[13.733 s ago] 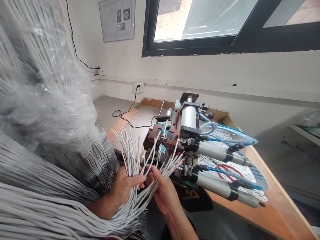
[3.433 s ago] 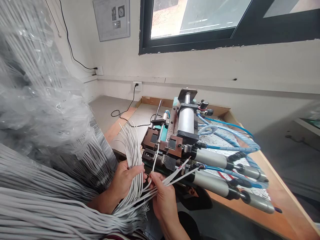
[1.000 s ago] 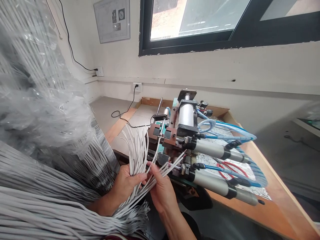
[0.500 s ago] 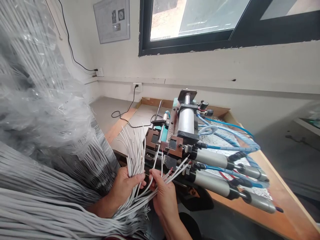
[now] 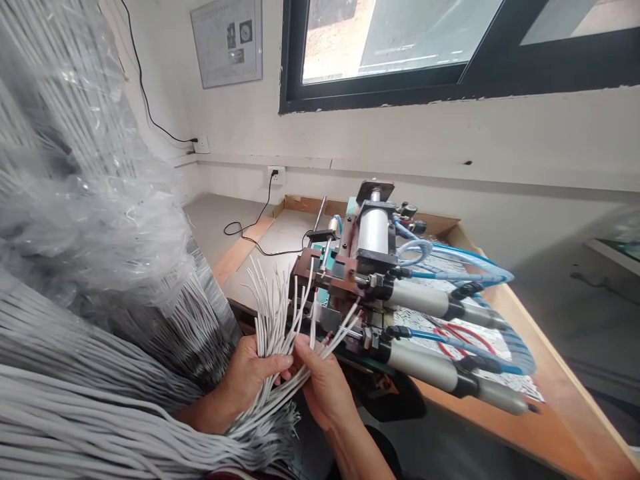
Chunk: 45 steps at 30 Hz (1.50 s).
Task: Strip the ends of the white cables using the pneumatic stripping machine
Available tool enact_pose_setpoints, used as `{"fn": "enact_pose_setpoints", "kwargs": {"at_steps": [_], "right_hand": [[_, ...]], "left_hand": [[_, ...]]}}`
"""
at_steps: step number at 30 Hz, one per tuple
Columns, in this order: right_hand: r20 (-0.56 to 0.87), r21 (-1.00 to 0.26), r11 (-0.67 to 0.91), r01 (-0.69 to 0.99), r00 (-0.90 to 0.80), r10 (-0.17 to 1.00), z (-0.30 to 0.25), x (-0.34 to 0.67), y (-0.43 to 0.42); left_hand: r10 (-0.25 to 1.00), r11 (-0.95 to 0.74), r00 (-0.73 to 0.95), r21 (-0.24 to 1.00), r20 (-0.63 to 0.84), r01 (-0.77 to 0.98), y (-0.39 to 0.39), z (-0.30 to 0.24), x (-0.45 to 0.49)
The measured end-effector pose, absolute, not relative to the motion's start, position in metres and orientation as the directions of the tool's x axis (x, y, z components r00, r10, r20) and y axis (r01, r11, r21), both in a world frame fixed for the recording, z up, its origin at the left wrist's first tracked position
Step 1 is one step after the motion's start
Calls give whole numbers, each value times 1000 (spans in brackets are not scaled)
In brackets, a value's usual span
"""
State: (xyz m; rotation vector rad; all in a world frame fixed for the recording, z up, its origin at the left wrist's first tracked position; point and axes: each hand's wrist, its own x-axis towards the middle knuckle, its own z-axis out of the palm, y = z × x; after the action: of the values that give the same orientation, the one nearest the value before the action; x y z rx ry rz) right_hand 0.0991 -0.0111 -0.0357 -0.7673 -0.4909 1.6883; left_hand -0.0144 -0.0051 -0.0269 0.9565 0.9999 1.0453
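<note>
My left hand (image 5: 247, 380) is closed round a bunch of thin white cables (image 5: 273, 313) whose free ends fan upward. My right hand (image 5: 323, 383) is closed on several more of these cables (image 5: 336, 333), whose ends point up and right toward the front of the pneumatic machine (image 5: 360, 267). That machine has a brown jaw block (image 5: 325, 273), an upright silver cylinder (image 5: 373, 230) and two long cylinders (image 5: 430, 370) running right. The two hands touch just in front of the jaws.
A huge bundle of white cables (image 5: 90, 413), partly wrapped in clear plastic (image 5: 85, 200), fills the left. The machine stands on a wooden table (image 5: 555, 407) with blue air hoses (image 5: 470, 267). A black cord (image 5: 255, 227) runs to a wall socket (image 5: 277, 175).
My right hand has drawn slightly back and left with its cables, whose ends now fan nearer the jaw block. My left hand has hardly moved.
</note>
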Motion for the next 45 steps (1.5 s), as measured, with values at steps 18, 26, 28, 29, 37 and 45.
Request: {"fn": "enact_pose_setpoints", "kwargs": {"at_steps": [18,26,28,29,37,45], "right_hand": [[-408,-674,-74,-735,287,867,-37,98,-14],[-435,-637,-150,-756,192,880,-35,102,-7],[-415,-624,-194,-757,110,903,-37,103,-8],[-394,-621,-221,-752,56,917,-37,102,-9],[-184,-764,-125,-633,28,983,-39,99,-21],[-248,-796,-8,-606,313,917,-55,98,-27]], "left_hand": [[968,248,56,910,-244,-332,-6,-19,-12],[974,224,107,924,-200,-309,-7,-22,-14],[975,210,128,931,-179,-300,-7,-24,-15],[975,211,137,932,-177,-293,-8,-25,-15],[963,241,184,935,-197,-262,-10,-26,-14],[966,245,11,902,-258,-356,-7,-26,-16]]}}
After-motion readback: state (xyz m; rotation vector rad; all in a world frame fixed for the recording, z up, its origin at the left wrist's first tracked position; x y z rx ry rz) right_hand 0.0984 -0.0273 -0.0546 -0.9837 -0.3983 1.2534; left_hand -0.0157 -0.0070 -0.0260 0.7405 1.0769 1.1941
